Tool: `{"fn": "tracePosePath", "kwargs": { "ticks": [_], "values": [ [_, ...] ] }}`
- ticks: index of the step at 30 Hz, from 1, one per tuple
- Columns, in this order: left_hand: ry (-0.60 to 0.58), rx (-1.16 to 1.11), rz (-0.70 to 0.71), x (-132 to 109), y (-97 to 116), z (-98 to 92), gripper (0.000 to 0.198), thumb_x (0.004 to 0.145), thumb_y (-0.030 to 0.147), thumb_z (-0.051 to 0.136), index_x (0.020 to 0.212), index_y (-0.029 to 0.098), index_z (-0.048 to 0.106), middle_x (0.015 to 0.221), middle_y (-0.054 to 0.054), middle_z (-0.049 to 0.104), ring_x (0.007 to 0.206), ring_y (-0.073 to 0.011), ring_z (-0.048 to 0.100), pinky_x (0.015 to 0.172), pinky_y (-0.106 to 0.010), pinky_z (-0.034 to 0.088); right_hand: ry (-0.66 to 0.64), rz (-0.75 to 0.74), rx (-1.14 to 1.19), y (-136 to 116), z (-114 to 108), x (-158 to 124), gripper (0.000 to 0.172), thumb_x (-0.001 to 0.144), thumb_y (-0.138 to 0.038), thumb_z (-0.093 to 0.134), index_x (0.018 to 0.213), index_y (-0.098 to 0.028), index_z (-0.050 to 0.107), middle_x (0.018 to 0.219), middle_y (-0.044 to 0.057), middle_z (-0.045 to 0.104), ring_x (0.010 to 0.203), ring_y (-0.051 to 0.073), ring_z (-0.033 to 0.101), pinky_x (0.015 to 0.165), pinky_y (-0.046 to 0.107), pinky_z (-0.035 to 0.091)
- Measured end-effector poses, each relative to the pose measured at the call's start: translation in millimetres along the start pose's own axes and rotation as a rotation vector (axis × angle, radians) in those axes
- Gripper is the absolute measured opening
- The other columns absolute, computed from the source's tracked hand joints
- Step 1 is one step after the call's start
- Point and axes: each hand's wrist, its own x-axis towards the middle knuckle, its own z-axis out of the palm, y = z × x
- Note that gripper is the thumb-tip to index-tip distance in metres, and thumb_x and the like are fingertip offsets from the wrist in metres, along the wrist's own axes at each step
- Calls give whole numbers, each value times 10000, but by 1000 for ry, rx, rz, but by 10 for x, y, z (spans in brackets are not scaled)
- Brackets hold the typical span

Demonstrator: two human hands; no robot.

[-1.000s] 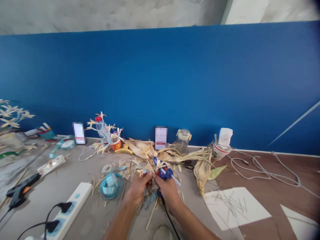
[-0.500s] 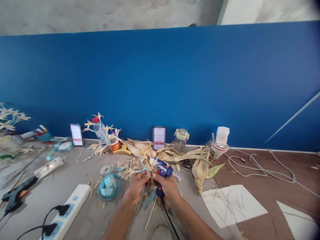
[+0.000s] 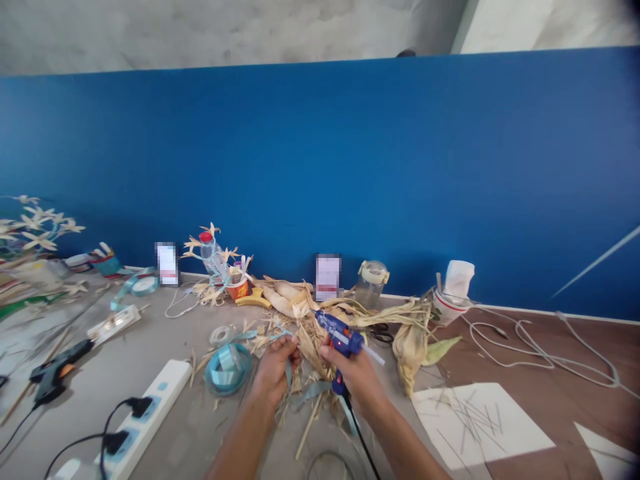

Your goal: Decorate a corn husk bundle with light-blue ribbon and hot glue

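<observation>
My right hand (image 3: 354, 365) is wrapped round a blue glue gun (image 3: 340, 333). Its nozzle points up and to the left, a small red light glows on its body, and a clear glue stick (image 3: 374, 355) pokes out behind. My left hand (image 3: 279, 367) is closed in a pinch on a light blue ribbon (image 3: 289, 375) that hangs below the fingers; a thin stem there is partly hidden. A pale corn-husk flower (image 3: 301, 309) shows just beyond, near the nozzle. Dry husks (image 3: 285, 297) and scraps lie around both hands.
Left of my hands are a blue ribbon roll (image 3: 227, 368), a white power strip (image 3: 150, 417) and a black glue gun (image 3: 60, 370). Behind stand a phone (image 3: 328, 277), a lidded jar (image 3: 371, 283) and a paper cup (image 3: 447, 308). Thin wires lie on white paper (image 3: 480, 423).
My hands have moved apart. The right hand has shifted right with the glue gun. The whole view has also slid slightly, so things appear further right.
</observation>
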Motion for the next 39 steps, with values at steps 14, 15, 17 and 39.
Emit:
{"fn": "tracePosePath", "kwargs": {
  "ticks": [14, 15, 17, 39],
  "values": [
    [-91, 355, 107, -132, -80, 179, 350, 543, 439, 731, 491, 146, 548, 441, 44, 449, 444, -71, 356, 479, -220, 279, 141, -25, -128, 51, 72, 98, 151, 605, -287, 641, 707, -178, 617, 629, -8, 623, 594, 152, 554, 591, 257, 436],
    [-98, 352, 96, -139, -82, 184, 348, 538, 442, 734, 500, 145, 557, 444, 44, 452, 445, -70, 356, 480, -219, 283, 148, -20, -149, 35, 77, 94, 148, 597, -284, 642, 698, -179, 615, 629, -8, 623, 597, 154, 556, 596, 259, 439],
    [-117, 334, 76, -147, -94, 186, 335, 532, 428, 746, 514, 142, 574, 450, 44, 458, 449, -67, 361, 479, -212, 291, 152, -10, -165, 10, 95, 87, 124, 588, -277, 629, 659, -179, 600, 594, -14, 606, 571, 151, 548, 579, 259, 439],
    [-191, 67, -146, -222, -17, 203, 209, 493, 241, 804, 579, 135, 647, 496, 9, 582, 453, -87, 503, 484, -208, 404, 153, -48, -97, 13, 99, 65, 121, 577, -264, 598, 671, -190, 577, 600, -23, 586, 578, 146, 548, 610, 263, 463]
  ]
}}
